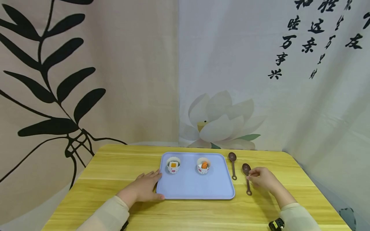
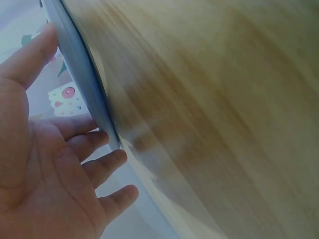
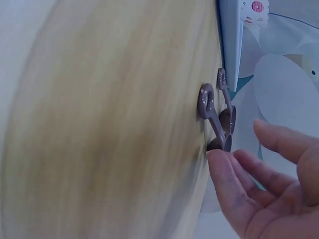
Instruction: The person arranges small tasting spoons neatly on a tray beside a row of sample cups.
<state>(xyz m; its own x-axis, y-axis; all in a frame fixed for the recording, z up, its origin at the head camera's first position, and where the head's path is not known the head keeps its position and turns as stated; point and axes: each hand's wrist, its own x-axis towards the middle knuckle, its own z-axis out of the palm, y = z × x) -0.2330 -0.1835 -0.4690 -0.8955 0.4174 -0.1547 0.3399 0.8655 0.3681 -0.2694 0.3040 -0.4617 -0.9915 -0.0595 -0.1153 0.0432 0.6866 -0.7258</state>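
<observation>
My left hand [image 1: 143, 188] rests against the left edge of a light blue tray [image 1: 188, 189], fingers spread along its side and the thumb at the near corner. In the left wrist view, the palm of the left hand [image 2: 60, 164] shows with the fingertips at the tray's rim [image 2: 84, 64]. My right hand [image 1: 264, 179] reaches to the nearer brown spoon [image 1: 247, 184], its fingertips right beside the neck. In the right wrist view, the right hand [image 3: 269, 184] has its fingers apart, one fingertip at the bowl of that spoon [image 3: 214, 119].
Two patterned paper cups stand on the tray: the left cup [image 1: 172, 169] holds a white and yellow piece, the right cup [image 1: 203, 170] an orange one. A second brown spoon [image 1: 233, 166] lies close to the tray's right edge. A printed curtain [image 1: 144, 80] hangs behind the wooden table [image 1: 185, 215].
</observation>
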